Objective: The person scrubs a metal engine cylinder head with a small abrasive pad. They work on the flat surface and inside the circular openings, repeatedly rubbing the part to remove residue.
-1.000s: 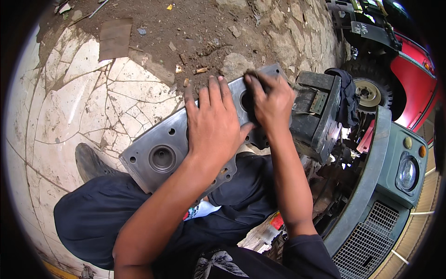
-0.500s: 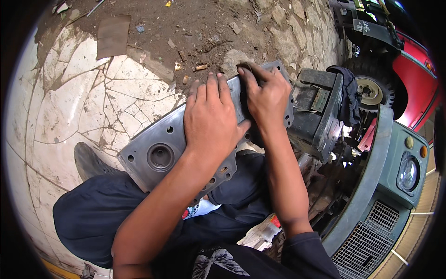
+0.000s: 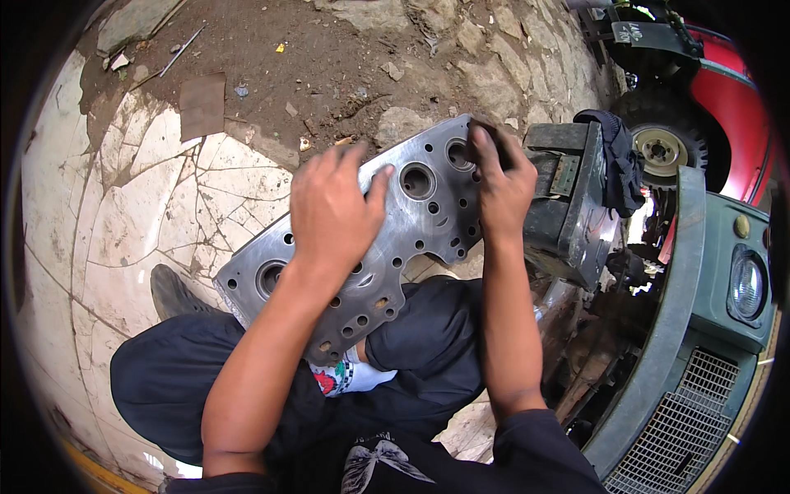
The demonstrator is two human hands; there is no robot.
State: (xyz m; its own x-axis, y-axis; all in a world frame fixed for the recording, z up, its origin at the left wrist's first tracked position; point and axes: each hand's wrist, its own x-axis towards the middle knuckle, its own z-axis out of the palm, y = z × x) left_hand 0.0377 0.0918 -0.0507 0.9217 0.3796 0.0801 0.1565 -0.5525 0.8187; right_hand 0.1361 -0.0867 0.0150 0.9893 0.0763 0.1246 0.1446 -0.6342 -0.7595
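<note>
A grey metal cylinder head (image 3: pixel 383 216) with round recesses and several small holes lies slantwise across my lap. Its upper right corner tilts away from me. My left hand (image 3: pixel 333 206) is over its upper left half, palm down, with fingers spread and thumb apart; it holds nothing. At the far right end my right hand (image 3: pixel 506 177) is bent with the thumb toward the fingers. A dark, thin piece (image 3: pixel 492 130) shows at those fingertips, blurred, and its kind is hard to make out. Whether either palm presses on the metal cannot be told.
At right, a dark box-shaped metal part (image 3: pixel 564 202) has a black cloth (image 3: pixel 613 165) draped over it. Beyond are a tyre (image 3: pixel 658 148) and red bodywork (image 3: pixel 724 123). A green vehicle front (image 3: pixel 716 313) stands nearer. Cracked pale paving (image 3: pixel 123 214) and brown dirt (image 3: pixel 280 82) surround me.
My left hand has moved left along the cylinder head, uncovering a round recess. My right hand has shifted right to the far end, exposing another recess and the holes nearby.
</note>
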